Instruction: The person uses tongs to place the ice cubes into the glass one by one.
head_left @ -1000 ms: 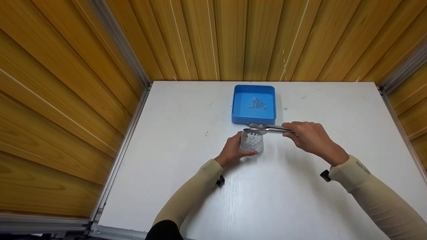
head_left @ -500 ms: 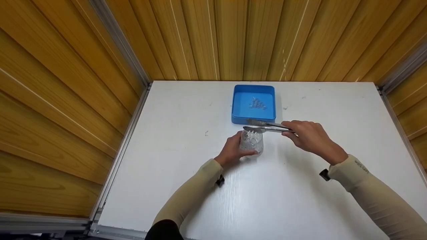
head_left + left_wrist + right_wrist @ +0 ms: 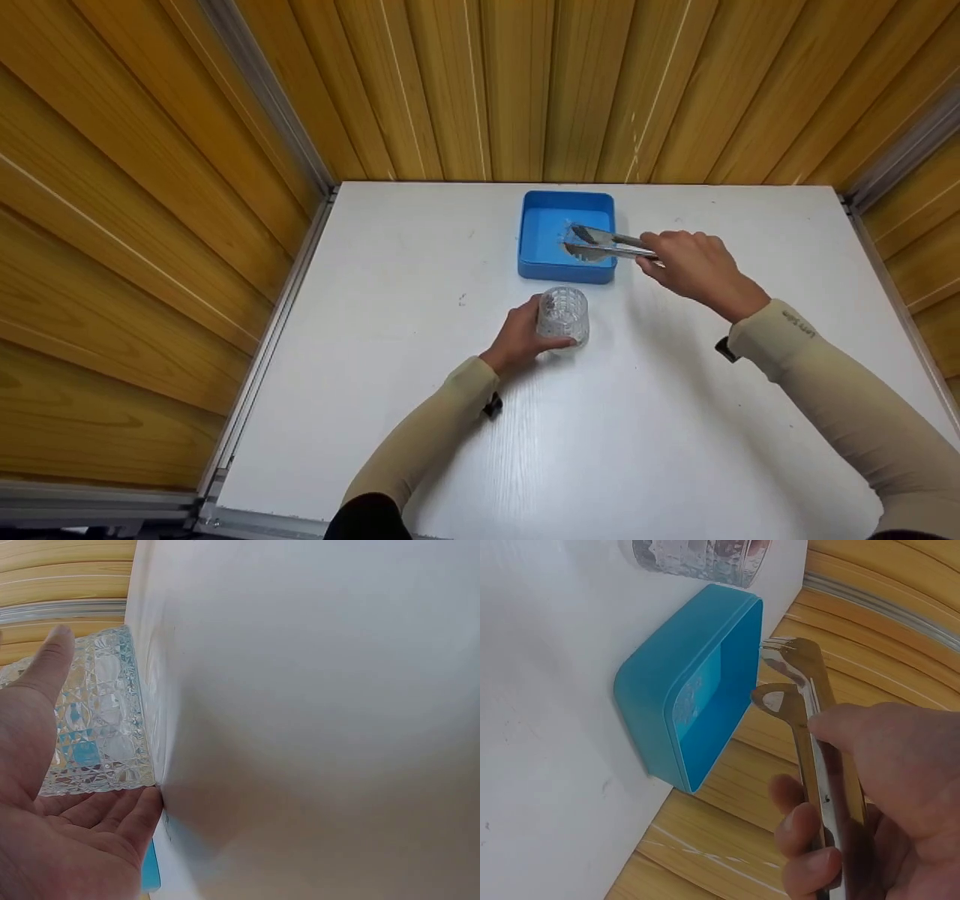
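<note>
My left hand [image 3: 517, 337] holds a clear cut-glass tumbler [image 3: 564, 319] upright on the table. In the left wrist view the thumb lies along one side of the glass [image 3: 101, 716], the fingers along the other. My right hand [image 3: 696, 270] grips metal tongs [image 3: 628, 250], whose tips are spread apart over a blue square box [image 3: 562, 271]. Small clear pieces [image 3: 692, 699] lie on the box's floor, partly covered by the tongs in the head view. Nothing shows between the tips of the tongs [image 3: 810, 709] in the right wrist view.
The white table [image 3: 390, 300] has wood-look panels [image 3: 510, 90] behind it and to its sides. Metal rails [image 3: 274, 330] run along the table's edges. The box stands just behind the glass, near the back edge.
My right hand has carried the tongs from above the glass back and up over the blue box, and the tips have spread wider. The left hand has kept its hold on the glass.
</note>
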Demonstrator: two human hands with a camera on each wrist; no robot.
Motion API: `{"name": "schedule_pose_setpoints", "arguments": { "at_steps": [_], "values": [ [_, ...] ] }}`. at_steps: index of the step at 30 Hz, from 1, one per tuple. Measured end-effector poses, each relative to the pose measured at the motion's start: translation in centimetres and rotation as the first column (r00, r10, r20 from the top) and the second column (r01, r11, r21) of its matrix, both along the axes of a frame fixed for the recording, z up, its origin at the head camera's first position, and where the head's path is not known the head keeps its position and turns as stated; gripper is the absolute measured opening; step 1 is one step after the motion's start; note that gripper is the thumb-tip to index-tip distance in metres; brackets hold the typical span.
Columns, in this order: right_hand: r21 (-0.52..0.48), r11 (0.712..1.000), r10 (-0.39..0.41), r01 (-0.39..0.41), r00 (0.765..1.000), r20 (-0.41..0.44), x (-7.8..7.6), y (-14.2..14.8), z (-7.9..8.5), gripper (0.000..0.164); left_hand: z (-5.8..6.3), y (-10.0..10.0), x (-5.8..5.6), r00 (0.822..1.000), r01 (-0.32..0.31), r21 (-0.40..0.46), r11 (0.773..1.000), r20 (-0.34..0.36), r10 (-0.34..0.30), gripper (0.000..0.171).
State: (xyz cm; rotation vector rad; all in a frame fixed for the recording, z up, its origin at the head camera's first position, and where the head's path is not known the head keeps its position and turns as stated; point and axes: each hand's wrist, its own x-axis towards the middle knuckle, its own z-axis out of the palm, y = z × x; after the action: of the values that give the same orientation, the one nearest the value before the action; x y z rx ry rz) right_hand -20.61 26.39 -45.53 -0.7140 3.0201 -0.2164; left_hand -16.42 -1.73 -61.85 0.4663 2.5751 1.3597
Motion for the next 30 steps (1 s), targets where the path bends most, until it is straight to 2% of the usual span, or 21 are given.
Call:
{"name": "schedule_pose_setpoints", "arguments": {
  "at_steps": [8,15,23,30],
  "values": [
    [0.119,0.991,-0.066,0.062,0.997,0.03,-2.7,-2.5,0.6,0.032,0.0,-0.1,0.0,1.0,-0.006,0.001,1.0,0.009,0.006,0.098],
    [0.174,0.979,-0.124,0.111,0.99,0.064,-4.4,-4.5,0.0,0.033,0.2,0.1,0.2,1.0,-0.016,-0.033,0.999,0.022,0.017,0.096],
    [0.21,0.968,-0.158,0.141,0.985,0.069,-5.2,-5.3,-0.7,0.028,0.4,0.2,0.0,1.0,-0.001,-0.021,1.0,-0.002,0.001,0.095],
    [0.233,0.963,-0.154,0.136,0.986,0.061,-5.3,-5.5,-1.3,0.024,0.3,0.4,-0.1,1.0,0.001,-0.031,1.0,0.005,-0.001,0.098]
  ]
}}
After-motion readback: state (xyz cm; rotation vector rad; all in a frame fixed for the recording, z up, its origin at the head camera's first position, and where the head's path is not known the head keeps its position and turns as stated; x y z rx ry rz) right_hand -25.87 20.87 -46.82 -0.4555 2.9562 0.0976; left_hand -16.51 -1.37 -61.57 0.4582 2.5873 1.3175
